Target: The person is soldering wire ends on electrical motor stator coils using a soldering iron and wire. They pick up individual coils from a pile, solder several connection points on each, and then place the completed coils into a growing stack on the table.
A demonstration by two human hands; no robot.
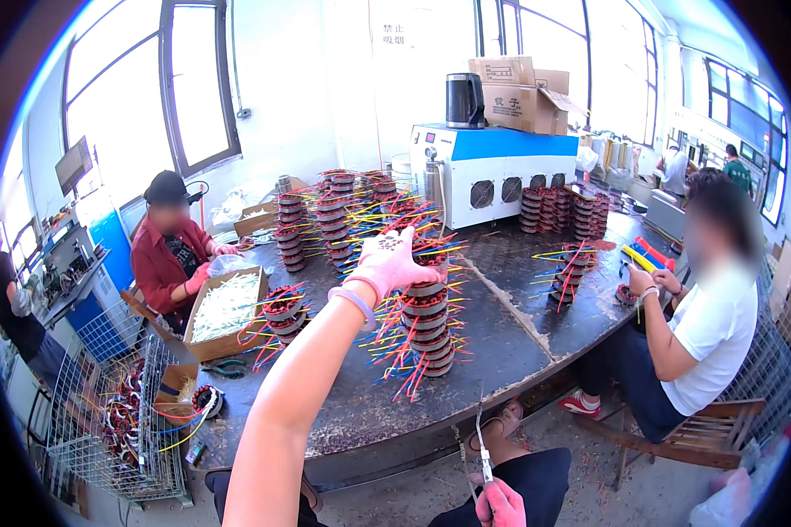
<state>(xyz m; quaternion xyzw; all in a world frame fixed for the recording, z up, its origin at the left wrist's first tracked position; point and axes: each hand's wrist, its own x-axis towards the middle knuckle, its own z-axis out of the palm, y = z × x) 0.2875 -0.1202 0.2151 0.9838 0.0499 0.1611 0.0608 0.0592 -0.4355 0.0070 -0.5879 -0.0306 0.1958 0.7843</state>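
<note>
My left hand (388, 260), in a pink glove, reaches forward over the dark worktable (501, 342), fingers spread, on or just above a tall stack of round wound coils (427, 325) with red, yellow and blue wire leads sticking out. My right hand (499, 504), also gloved in pink, stays low near my lap and grips thin metal scissors (480, 436) that point upward at the table's front edge.
More coil stacks (330, 215) stand at the table's back and another (571, 272) to the right. A cardboard box of white pieces (224, 309) sits left. A person in red sits left, one in white right. A wire basket (119, 422) stands at the lower left; a blue-white machine (488, 171) behind.
</note>
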